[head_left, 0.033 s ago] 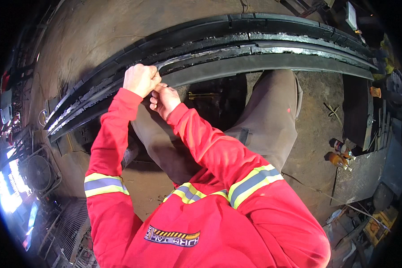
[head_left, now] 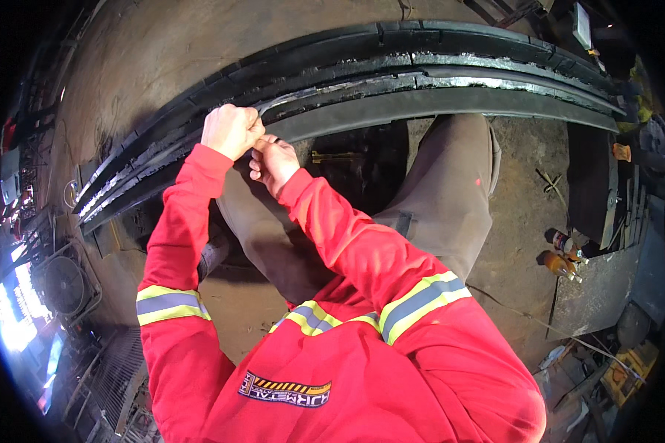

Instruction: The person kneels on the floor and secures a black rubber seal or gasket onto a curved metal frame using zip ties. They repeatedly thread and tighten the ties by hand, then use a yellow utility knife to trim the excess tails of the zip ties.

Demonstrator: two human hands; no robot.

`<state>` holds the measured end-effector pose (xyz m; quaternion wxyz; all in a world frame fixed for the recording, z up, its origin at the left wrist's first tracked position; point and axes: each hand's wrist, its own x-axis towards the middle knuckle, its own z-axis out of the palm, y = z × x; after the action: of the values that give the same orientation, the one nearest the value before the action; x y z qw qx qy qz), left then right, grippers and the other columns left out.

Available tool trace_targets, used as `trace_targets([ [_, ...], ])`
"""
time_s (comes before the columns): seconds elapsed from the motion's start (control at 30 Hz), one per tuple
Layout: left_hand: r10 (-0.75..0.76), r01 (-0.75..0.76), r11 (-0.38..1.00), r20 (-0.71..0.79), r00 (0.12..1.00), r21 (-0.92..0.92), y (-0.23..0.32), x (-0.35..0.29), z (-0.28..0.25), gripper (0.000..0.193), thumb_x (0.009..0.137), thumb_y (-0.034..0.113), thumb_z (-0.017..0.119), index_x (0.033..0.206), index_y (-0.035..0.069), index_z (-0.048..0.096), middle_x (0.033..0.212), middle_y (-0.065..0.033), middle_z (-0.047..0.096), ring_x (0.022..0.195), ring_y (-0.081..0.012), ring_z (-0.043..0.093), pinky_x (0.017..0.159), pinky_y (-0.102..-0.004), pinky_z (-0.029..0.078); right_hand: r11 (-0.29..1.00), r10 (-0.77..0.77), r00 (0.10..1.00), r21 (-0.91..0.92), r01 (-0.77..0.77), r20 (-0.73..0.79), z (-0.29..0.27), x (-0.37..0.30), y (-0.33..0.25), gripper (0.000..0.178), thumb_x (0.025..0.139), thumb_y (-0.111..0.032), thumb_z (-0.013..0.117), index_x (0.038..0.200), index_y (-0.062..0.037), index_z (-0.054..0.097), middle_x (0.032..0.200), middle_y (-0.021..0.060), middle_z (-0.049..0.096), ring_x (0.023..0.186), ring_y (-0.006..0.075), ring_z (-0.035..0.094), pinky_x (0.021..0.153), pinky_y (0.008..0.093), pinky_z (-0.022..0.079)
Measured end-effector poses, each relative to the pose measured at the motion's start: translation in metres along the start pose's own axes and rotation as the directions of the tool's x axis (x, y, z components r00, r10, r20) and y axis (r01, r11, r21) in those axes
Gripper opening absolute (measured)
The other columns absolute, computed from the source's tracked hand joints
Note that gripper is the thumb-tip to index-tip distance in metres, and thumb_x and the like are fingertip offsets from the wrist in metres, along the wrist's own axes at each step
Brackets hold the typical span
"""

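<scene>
A long black metal piece, with ridges and shiny, rough seams, lies across in front of my knees. On it runs a thin grey strip, whose near end goes into my left hand. That hand is closed in a fist round the strip, above the piece's near edge. Just right of it and slightly lower, my right hand is closed, thumb and fingers pressed together against the left fist. Whatever sits between the right fingers is hidden. A small dark spot shows on the right hand near its fingers.
Two bottles with orange-brown contents lie on the floor at right, beside a grey metal sheet. A round fan stands at far left, above a metal grating. Scrap and a yellow object fill the lower right.
Both hands have barely shifted and keep the same grip. The black metal piece and the strip stay in place.
</scene>
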<state>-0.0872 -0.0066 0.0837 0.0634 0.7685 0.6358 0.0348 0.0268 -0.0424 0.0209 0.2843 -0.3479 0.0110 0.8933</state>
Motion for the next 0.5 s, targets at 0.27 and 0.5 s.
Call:
trace_targets([
  [0.27,-0.081,0.088,0.996,0.352,0.932,-0.002,-0.040,-0.065,-0.073,0.034,0.077,0.024,0.060,0.051,0.004,0.052,0.053,-0.0181,0.051,0.051,-0.0360,0.056,0.050,-0.0452,0.043,-0.548,-0.541,0.359,-0.643,0.535,0.760,-0.006,-0.036,-0.073,0.018,0.069,-0.016,0.069,0.087,-0.0130,0.068,0.088,0.0053,0.057,0.092,0.0265,0.054,0.073,0.0393,0.048],
  [0.5,-0.037,0.087,0.979,0.261,0.965,-0.186,0.060,-0.065,-0.017,0.027,0.087,0.030,0.060,0.095,0.008,0.047,0.068,-0.0183,0.060,0.069,-0.0391,0.061,0.060,-0.0489,0.047,-0.825,-0.027,0.554,-0.332,0.458,0.832,-0.003,0.022,-0.130,0.030,0.073,-0.018,0.070,0.101,-0.0104,0.065,0.100,0.0065,0.061,0.101,0.0265,0.057,0.086,0.0400,0.047],
])
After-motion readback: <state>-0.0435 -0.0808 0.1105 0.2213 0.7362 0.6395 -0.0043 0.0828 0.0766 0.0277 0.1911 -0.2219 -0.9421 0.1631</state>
